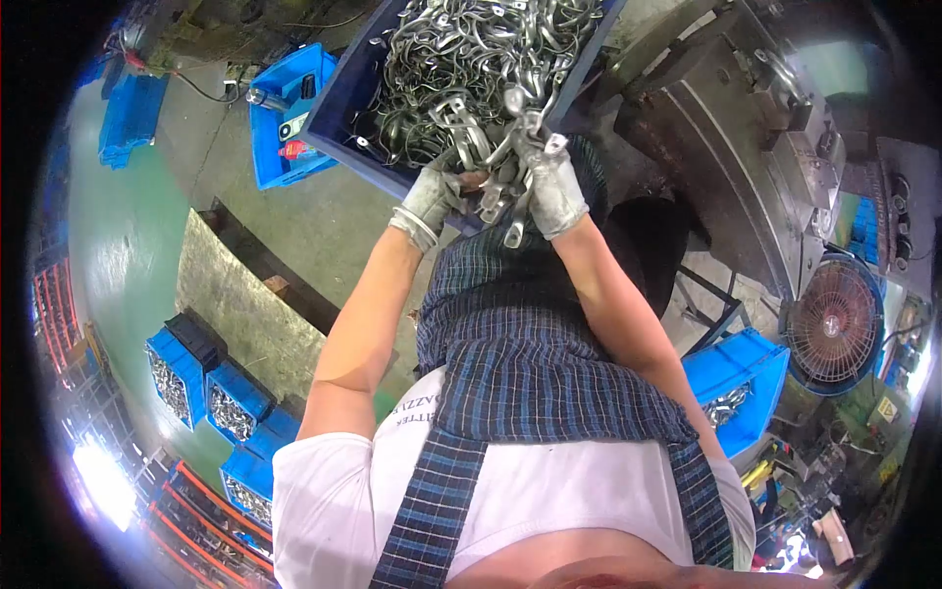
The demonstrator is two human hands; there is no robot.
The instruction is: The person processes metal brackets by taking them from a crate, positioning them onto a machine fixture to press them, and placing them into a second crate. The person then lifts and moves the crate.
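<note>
A dark blue crate point(339, 147) heaped with shiny curved metal parts point(481, 49) stands in front of me. Both my hands wear pale work gloves, dirty in places. At the crate's near edge, my left hand point(437, 198) has its fingers curled around metal parts. Facing it, my right hand point(555, 191) is closed around several bent metal pieces point(510, 182) with flattened ends. This bunch spans the gap between both hands, and some ends hang over the crate's rim. Most fingertips are hidden by the parts and gloves.
A bright blue bin point(257, 147) with bottles sits left of the crate. Heavy machinery point(716, 147) and a round fan point(834, 319) are on the right. Blue bins of parts stand at lower left point(231, 402) and right point(751, 363). A curved metal plate point(231, 285) lies left.
</note>
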